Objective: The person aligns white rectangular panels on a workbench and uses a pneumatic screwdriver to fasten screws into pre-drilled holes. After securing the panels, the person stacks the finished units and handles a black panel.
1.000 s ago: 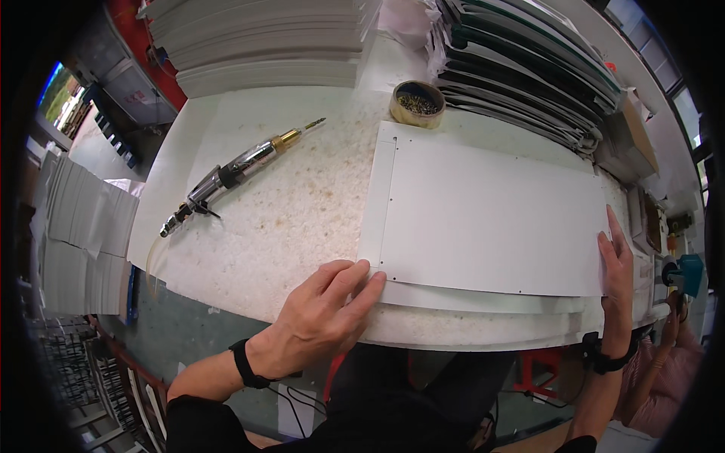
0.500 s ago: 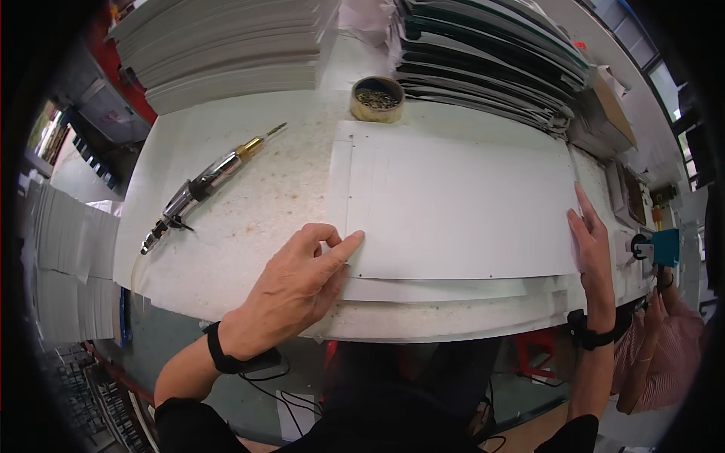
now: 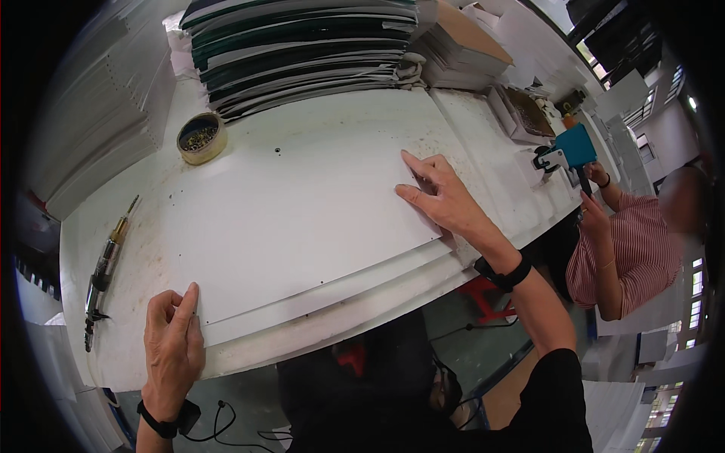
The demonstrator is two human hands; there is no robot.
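A flat white sheet panel (image 3: pixel 302 219) with small dark holes lies on the white tabletop, over another pale sheet (image 3: pixel 332 293) whose edge shows along the near side. At its near left corner is my left hand (image 3: pixel 172 343), the thumb along the edge and the fingers bent beside it. My right hand (image 3: pixel 442 195) takes the right end, thumb on top and index finger at the edge; its other fingers are partly hidden. A silver and brass pneumatic screwdriver (image 3: pixel 106 264) rests at the left. Behind the panel stands a round tub (image 3: pixel 202 140) of small metal fasteners.
Dark green and white sheets are stacked (image 3: pixel 302 53) at the back, with a pale stack (image 3: pixel 106 113) to the left. Further right are a box of small parts (image 3: pixel 521 113) and a co-worker in a striped shirt (image 3: pixel 627 249) holding a teal tool (image 3: pixel 575 147).
The view has swung right, bringing the co-worker more fully into sight. My left hand has shifted to the panel's near left corner, its fingers less arched. The right hand remains at the right end.
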